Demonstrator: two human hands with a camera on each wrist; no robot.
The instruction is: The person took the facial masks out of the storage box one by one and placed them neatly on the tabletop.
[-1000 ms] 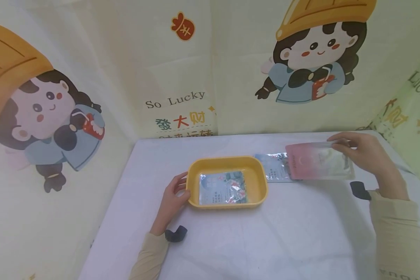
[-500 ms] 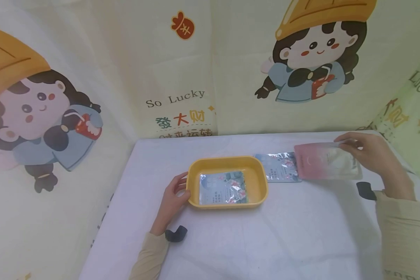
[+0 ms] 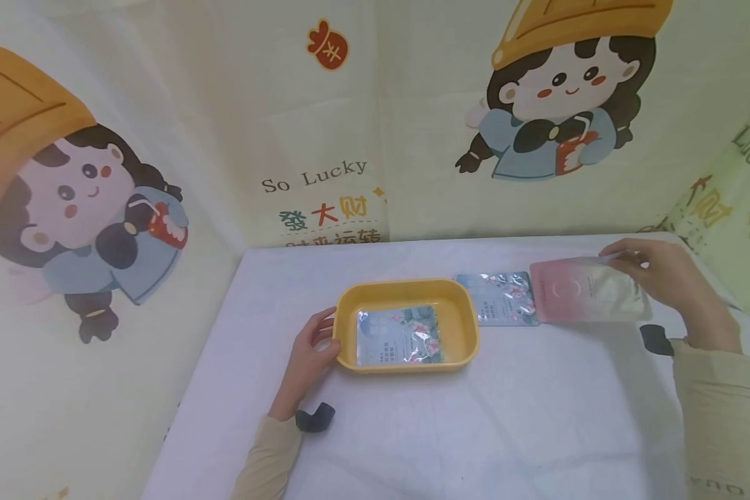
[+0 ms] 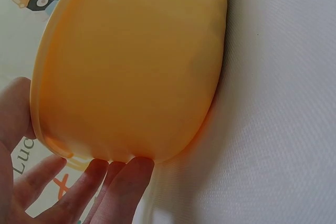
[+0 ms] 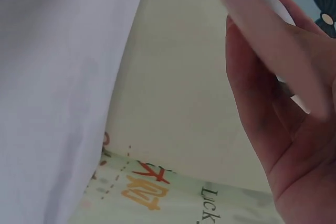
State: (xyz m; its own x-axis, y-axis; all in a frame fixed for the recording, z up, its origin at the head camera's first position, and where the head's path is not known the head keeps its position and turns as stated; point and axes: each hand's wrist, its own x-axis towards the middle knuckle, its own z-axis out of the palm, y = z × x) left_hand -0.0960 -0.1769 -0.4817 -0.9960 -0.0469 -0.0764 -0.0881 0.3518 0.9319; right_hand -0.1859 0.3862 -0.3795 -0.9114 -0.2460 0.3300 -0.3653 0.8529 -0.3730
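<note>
A yellow tray (image 3: 406, 367) stands on the white-covered table, with a blue floral sheet mask packet (image 3: 397, 336) lying flat inside. My left hand (image 3: 312, 354) holds its left end, thumb at the rim; the left wrist view shows fingertips (image 4: 137, 169) against the tray's outer wall (image 4: 131, 66). Right of the tray lies a second blue floral packet (image 3: 500, 298). Beside that one, my right hand (image 3: 665, 274) pinches a pink-and-white packet (image 3: 590, 290) by its upper right edge. The right wrist view shows this packet nearly edge-on and blurred.
White cloth (image 3: 475, 423) covers the table. Behind it and at both sides hangs a cream curtain (image 3: 425, 139) printed with cartoon figures and lettering. The table's back edge runs close behind my right hand.
My right hand has moved a little to the right with the pink-and-white packet, so the blue packet beside the tray shows fully. The left hand and tray have stayed put.
</note>
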